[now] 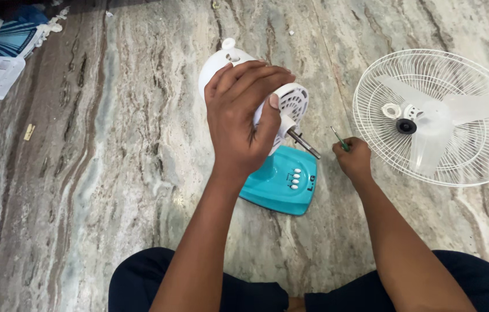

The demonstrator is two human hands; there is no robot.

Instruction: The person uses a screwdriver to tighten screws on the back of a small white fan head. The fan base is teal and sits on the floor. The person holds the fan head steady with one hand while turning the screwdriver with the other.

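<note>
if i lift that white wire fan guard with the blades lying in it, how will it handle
The wire guard is thin open mesh, so probably light and somewhat springy. The translucent blade looks to lie loose inside, so it may slide if tilted.

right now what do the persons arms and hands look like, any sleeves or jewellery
Both forearms are bare with no sleeves in view. The left hand and right hand wear no gloves, rings or watch that can be seen. Dark navy clothing covers the legs.

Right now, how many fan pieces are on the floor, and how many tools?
Fan body with teal base: 1
White wire guard: 1
Clear blade: 1
Screwdriver, in the right hand: 1
Total: 4
The left hand grips the motor housing.
</note>
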